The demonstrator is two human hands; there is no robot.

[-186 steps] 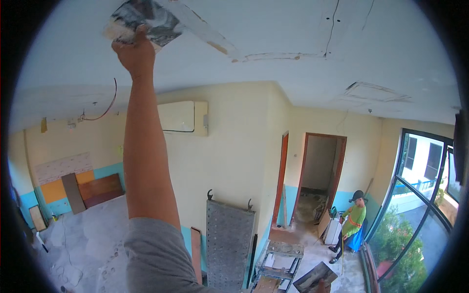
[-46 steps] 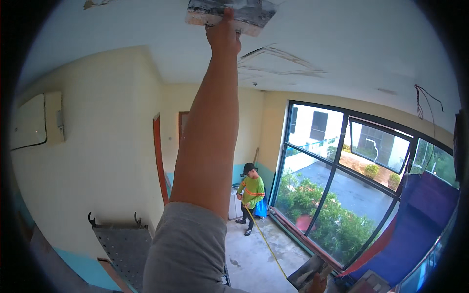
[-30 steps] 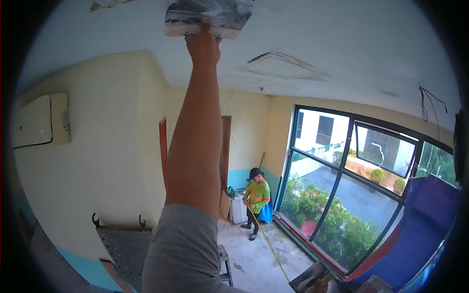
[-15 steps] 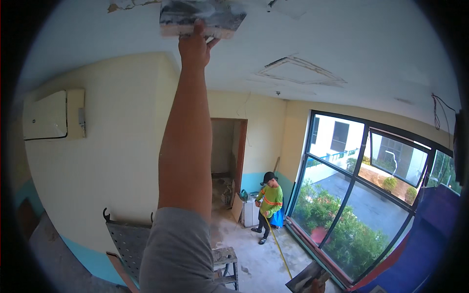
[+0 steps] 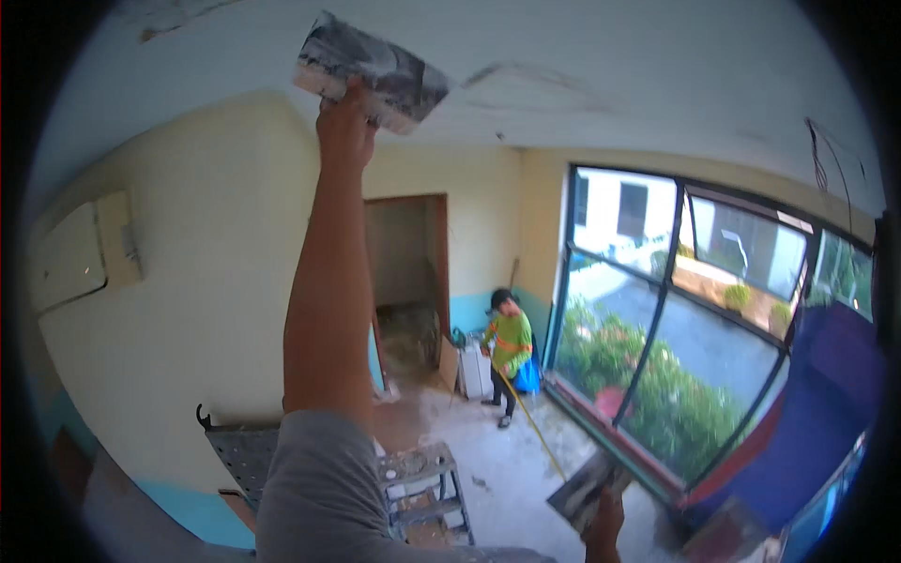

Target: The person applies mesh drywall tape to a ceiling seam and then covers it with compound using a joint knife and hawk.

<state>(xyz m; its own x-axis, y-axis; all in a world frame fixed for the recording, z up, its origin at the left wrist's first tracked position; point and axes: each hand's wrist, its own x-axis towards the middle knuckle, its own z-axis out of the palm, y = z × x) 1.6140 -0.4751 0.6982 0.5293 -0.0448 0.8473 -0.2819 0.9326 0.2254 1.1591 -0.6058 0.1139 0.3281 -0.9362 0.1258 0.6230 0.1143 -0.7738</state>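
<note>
My left hand (image 5: pixel 345 127) is raised near the ceiling (image 5: pixel 657 75), closed on a broad flat trowel (image 5: pixel 380 66). The grey, smeared blade tilts down to the right; whether it touches the ceiling I cannot tell. At the lower right, my right hand (image 5: pixel 605 525) grips a second flat trowel (image 5: pixel 574 495), which has a dark, stained blade. This one is held low, well apart from the first. Beyond the raised blade, the ceiling bears a rough, patched outline (image 5: pixel 535 80).
A worn stepladder (image 5: pixel 422 464) stands below my raised arm, beside a dark perforated metal panel (image 5: pixel 242 455) with hooks. A person in a green top (image 5: pixel 510 342) holds a long yellow strip. Loose wires (image 5: pixel 818 159) hang by the large window (image 5: pixel 676 310); an air conditioner (image 5: pixel 80 258) is on the left wall.
My view has tilted down and slightly right. The raised trowel has turned, its right end dropping. My right hand and its trowel have come further into view.
</note>
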